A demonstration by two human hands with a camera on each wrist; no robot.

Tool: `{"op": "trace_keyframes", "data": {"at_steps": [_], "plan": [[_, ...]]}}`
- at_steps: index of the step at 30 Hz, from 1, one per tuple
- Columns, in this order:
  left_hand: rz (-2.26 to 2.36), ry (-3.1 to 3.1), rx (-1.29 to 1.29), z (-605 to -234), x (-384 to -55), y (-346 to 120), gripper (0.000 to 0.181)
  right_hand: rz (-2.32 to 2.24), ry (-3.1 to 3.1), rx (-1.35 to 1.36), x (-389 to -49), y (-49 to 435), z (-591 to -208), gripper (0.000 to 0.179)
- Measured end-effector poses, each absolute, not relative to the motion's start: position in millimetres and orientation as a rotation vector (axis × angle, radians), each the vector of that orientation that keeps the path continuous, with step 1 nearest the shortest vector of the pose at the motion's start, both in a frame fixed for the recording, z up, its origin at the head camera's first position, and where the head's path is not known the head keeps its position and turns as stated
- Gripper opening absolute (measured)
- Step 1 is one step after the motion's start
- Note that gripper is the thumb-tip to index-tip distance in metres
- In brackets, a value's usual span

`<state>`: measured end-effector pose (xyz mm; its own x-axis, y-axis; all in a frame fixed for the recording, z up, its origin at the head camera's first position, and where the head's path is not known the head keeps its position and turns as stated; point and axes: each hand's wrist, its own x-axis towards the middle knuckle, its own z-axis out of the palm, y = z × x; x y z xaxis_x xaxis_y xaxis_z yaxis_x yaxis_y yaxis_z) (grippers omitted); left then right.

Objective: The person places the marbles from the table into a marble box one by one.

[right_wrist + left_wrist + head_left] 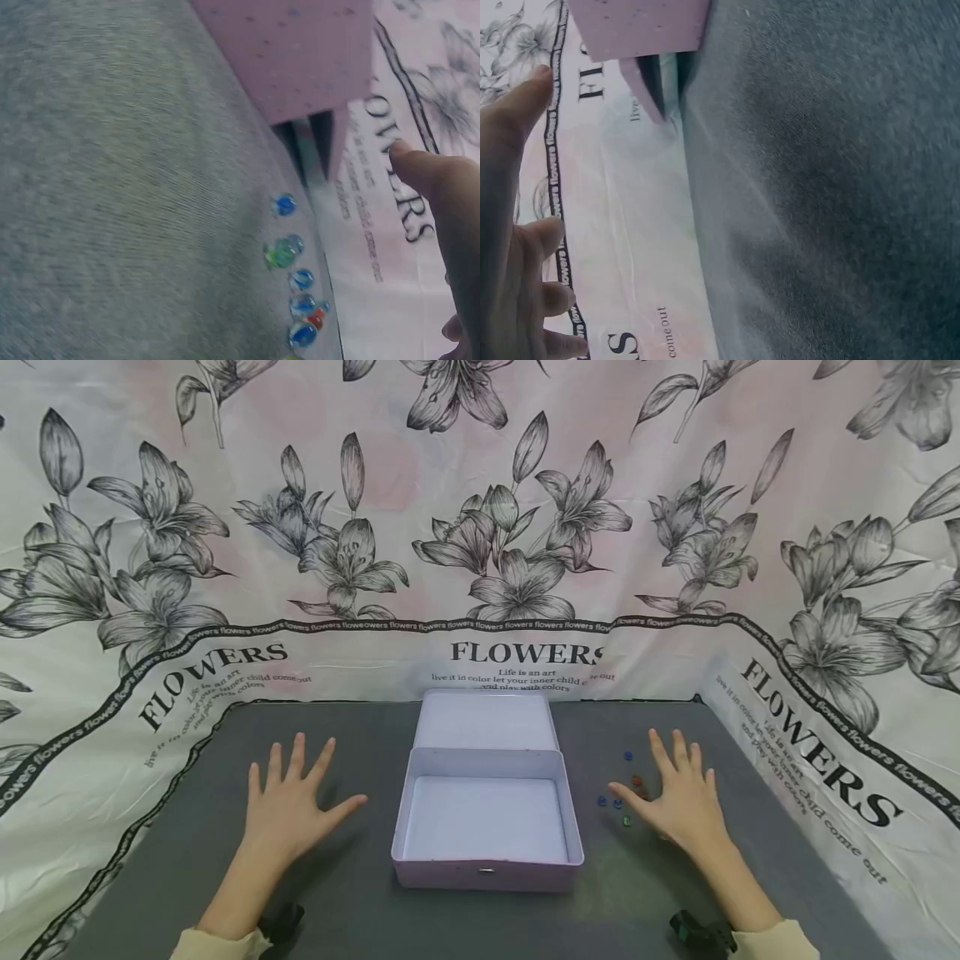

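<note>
We're seeing L hand (283, 817) at 10 o'clock & R hand (688, 810) at 2 — both spread wide, gripping nothing; box (483, 818) sitting lid-up at 12, marbles (302, 334) lying approx. 1 o'clock nr R hand — floral cloth (480, 543) hanging behind.

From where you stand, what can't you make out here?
- Marbles, head view: too small for markings.
- Yellow piece, right wrist view: mostly cut off by the bottom edge.
- Pink box, left wrist view: partly cut off by the top edge.
- Lid, head view: its outer face is turned away.
</note>
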<state>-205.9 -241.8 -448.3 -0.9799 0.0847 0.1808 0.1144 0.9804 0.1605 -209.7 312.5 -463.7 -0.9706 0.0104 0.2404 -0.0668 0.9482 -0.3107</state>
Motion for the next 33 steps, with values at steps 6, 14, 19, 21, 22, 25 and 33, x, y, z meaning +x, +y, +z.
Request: {"op": "trace_keyframes", "data": {"at_steps": [6, 14, 19, 21, 22, 25, 33], "plan": [[-0.499, -2.995, -0.170, -447, -202, -236, 0.108, 0.703, -2.811, -0.038, -199, 325, -463, 0.111], [-1.038, -2.890, -0.265, -459, -182, -233, 0.097, 1.094, -2.630, -0.120, -195, 324, -478, 0.091], [-1.242, -2.766, -0.309, -476, -176, -214, 0.097, 1.130, -2.578, -0.216, -186, 336, -483, 0.079], [-1.345, -2.681, -0.337, -483, -174, -207, 0.095, 1.122, -2.580, -0.233, -184, 341, -485, 0.073], [-1.396, -2.631, -0.359, -486, -174, -205, 0.093, 1.119, -2.585, -0.243, -182, 343, -486, 0.069], [-1.554, -2.508, -0.408, -496, -172, -199, 0.087, 1.133, -2.614, -0.251, -179, 346, -490, 0.061], [-1.712, -2.323, -0.612, -511, -170, -191, 0.089, 1.287, -2.667, -0.056, -172, 361, -501, 0.053]]}}
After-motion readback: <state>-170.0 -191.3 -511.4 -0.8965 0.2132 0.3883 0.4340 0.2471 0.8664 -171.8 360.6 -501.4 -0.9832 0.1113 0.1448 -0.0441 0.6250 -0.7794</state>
